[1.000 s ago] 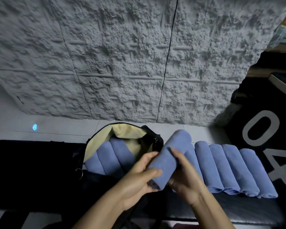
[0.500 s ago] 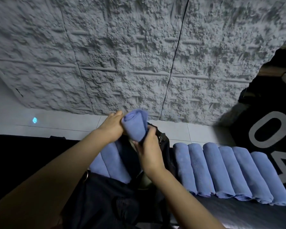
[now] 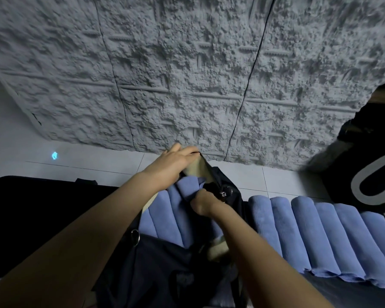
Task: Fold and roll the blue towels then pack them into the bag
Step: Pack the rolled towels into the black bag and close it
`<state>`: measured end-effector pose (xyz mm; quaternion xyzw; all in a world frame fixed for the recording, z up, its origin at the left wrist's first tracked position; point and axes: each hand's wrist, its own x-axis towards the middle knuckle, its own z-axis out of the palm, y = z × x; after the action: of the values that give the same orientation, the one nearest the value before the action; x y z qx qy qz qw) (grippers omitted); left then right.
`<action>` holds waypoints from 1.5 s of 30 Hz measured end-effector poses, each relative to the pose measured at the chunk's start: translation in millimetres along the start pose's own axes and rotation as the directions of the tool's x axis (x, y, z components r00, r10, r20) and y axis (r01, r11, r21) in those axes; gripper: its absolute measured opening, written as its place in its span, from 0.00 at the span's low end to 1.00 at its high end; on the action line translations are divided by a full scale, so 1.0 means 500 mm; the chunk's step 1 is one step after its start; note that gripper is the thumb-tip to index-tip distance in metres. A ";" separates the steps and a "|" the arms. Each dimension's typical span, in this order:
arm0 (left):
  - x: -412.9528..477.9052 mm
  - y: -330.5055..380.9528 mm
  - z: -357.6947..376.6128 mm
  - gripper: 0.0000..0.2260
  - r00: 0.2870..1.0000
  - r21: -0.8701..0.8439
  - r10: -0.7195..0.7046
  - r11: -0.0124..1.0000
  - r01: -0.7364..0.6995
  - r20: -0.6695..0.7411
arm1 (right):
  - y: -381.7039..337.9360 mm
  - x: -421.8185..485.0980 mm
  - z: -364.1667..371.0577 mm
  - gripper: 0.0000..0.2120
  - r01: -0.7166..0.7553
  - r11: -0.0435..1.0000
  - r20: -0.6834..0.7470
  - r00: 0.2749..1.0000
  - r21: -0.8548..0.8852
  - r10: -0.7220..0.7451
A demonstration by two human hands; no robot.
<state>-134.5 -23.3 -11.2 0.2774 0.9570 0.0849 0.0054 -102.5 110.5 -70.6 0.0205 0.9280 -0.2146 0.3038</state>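
Behind everything, wall (image 3: 187, 74): grey rough panels are filling the upper view, with white tiled floor (image 3: 76, 161) running along the base.
Mat (image 3: 42, 207): black, lying flat on the floor at left, passing under the bag.
Bag (image 3: 165, 263): dark with a beige lining, lying in the centre with its mouth gaping towards the wall.
Row (image 3: 320, 236): rolled blue towels are waiting side by side on a dark surface just right of the bag, long axes running near-to-far.
Packed rolls (image 3: 162, 221): sitting inside the bag on its left side, parallel and touching.
Left hand (image 3: 171, 165): fingers are curling over the far rim, holding the mouth open.
Right hand (image 3: 203, 203): fingers are wrapping the roll's near end, gripping tight.
Roll (image 3: 187, 187): poking up in the mouth, between the hands and touching both, its free end just under the left hand.
Key relation: the roll is lying up and left of the right grip, its axis tilting towards the far rim; the free slot is looking to be right of the packed rolls.
Next, judged: the roll is needing laying down parallel to the packed ones.
Risk: it may be loosening at the free end.
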 end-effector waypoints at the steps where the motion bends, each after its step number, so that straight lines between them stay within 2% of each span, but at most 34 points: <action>1: 0.000 -0.003 0.004 0.34 1.000 -0.047 0.018 0.999 -0.019 -0.023 | 0.003 0.007 -0.004 0.20 0.023 1.000 0.012 1.000 0.018 -0.023; 5: -0.004 -0.010 0.029 0.34 0.995 -0.080 0.084 0.993 -0.089 -0.055 | 0.032 0.034 0.009 0.19 0.011 0.942 -0.064 0.998 0.335 0.012; 7: -0.009 -0.001 0.027 0.36 0.996 -0.079 0.068 0.994 -0.073 -0.063 | 0.038 0.035 0.027 0.20 0.012 0.972 -0.105 0.994 0.233 0.013; 9: -0.013 0.013 0.021 0.36 0.997 -0.064 0.040 0.997 -0.044 -0.064 | 0.039 0.018 0.050 0.26 0.025 0.999 -0.237 0.971 0.034 -0.016; 12: -0.019 0.033 0.007 0.38 0.998 -0.006 -0.002 1.000 0.002 -0.063 | 0.037 -0.038 0.117 0.30 0.127 0.975 -0.403 0.895 -0.184 -0.193; 13: -0.021 0.038 0.006 0.38 0.998 0.025 -0.012 1.000 0.013 -0.069 | 0.037 -0.061 0.136 0.30 0.129 0.960 -0.369 0.904 -0.249 -0.217; 15: -0.028 0.047 0.007 0.38 0.997 0.069 -0.037 0.997 0.042 -0.071 | 0.043 -0.074 0.163 0.37 0.148 0.914 -0.311 0.909 -0.378 -0.277; 18: -0.045 0.065 0.011 0.36 0.992 0.070 -0.084 0.993 0.091 -0.099 | 0.054 -0.081 0.132 0.44 0.250 0.922 -0.119 0.948 -0.296 -0.295; 19: -0.054 0.075 0.014 0.35 0.984 0.080 -0.079 0.992 0.093 -0.159 | 0.060 -0.091 0.116 0.42 0.264 0.916 -0.146 0.937 -0.302 -0.318; 21: -0.072 0.098 0.038 0.27 0.950 0.088 -0.048 0.993 0.079 -0.310 | 0.076 -0.115 0.085 0.26 0.195 0.917 -0.413 0.846 -0.349 -0.337; 22: -0.087 0.114 0.055 0.24 0.939 0.047 -0.046 0.997 0.066 -0.342 | 0.099 -0.125 0.073 0.18 0.104 0.929 -0.527 0.798 -0.354 -0.291; 23: -0.102 0.132 0.073 0.22 0.947 -0.008 -0.056 0.998 0.056 -0.316 | 0.125 -0.136 0.059 0.13 0.023 0.958 -0.576 0.796 -0.284 -0.189; 24: -0.115 0.152 0.090 0.22 0.972 -0.087 -0.071 0.995 0.052 -0.222 | 0.148 -0.146 0.051 0.12 -0.053 0.980 -0.562 0.825 -0.191 -0.065; 25: -0.127 0.169 0.109 0.23 0.991 -0.158 -0.092 0.984 0.076 -0.094 | 0.171 -0.153 0.050 0.12 -0.127 0.985 -0.490 0.870 -0.114 0.055; 26: -0.140 0.184 0.127 0.24 0.992 -0.178 -0.106 0.977 0.118 0.074 | 0.192 -0.153 0.055 0.12 -0.168 0.983 -0.431 0.895 -0.077 0.119; 28: -0.155 0.200 0.150 0.29 0.959 -0.087 -0.117 0.986 0.144 0.257 | 0.206 -0.150 0.066 0.11 -0.199 0.977 -0.368 0.916 -0.074 0.159; 31: -0.160 0.208 0.158 0.30 0.954 0.004 -0.124 0.992 0.128 0.274 | 0.201 -0.159 0.055 0.03 -0.137 0.989 -0.403 0.909 -0.057 0.103; 33: -0.161 0.209 0.153 0.30 0.947 0.067 -0.147 0.989 0.134 0.284 | 0.202 -0.183 0.033 0.03 -0.061 0.997 -0.528 0.845 0.054 0.081; 35: -0.165 0.210 0.128 0.25 0.961 0.118 -0.151 0.985 0.127 0.230 | 0.201 -0.214 0.024 0.06 0.037 0.989 -0.665 0.743 0.143 0.068; 36: -0.166 0.207 0.107 0.22 0.980 0.147 -0.143 0.981 0.123 0.136 | 0.202 -0.226 0.024 0.06 0.065 0.987 -0.692 0.719 0.149 0.057; 37: -0.168 0.199 0.084 0.18 0.988 0.191 -0.149 0.971 0.141 0.027 | 0.206 -0.233 0.027 0.06 0.073 0.986 -0.690 0.722 0.147 0.049; 38: -0.177 0.186 0.063 0.13 0.975 0.219 -0.203 0.951 0.219 -0.094 | 0.208 -0.237 0.028 0.06 0.070 0.986 -0.671 0.739 0.151 0.050; 39: -0.192 0.166 0.043 0.11 0.932 0.195 -0.300 0.920 0.339 -0.205 | 0.211 -0.238 0.028 0.05 0.056 0.986 -0.644 0.763 0.159 0.060; 40: -0.210 0.141 0.031 0.12 0.867 0.129 -0.408 0.880 0.457 -0.287 | 0.214 -0.239 0.026 0.06 0.041 0.985 -0.615 0.785 0.167 0.071; 42: -0.242 0.097 0.026 0.22 0.772 0.033 -0.592 0.789 0.614 -0.231 | 0.218 -0.245 0.025 0.08 0.055 0.977 -0.590 0.803 0.206 0.080; 44: -0.263 0.067 0.019 0.23 0.757 -0.054 -0.642 0.766 0.640 -0.123 | 0.212 -0.255 0.031 0.08 0.107 0.966 -0.583 0.811 0.234 0.052; 45: -0.263 0.053 0.016 0.23 0.765 -0.095 -0.631 0.775 0.624 -0.129 | 0.206 -0.259 0.035 0.09 0.137 0.964 -0.572 0.820 0.228 0.019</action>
<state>-8.8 -70.3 -19.4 -0.0660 0.9898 0.1216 -0.0338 30.0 208.8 -48.8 0.0940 0.9402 -0.3274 0.0009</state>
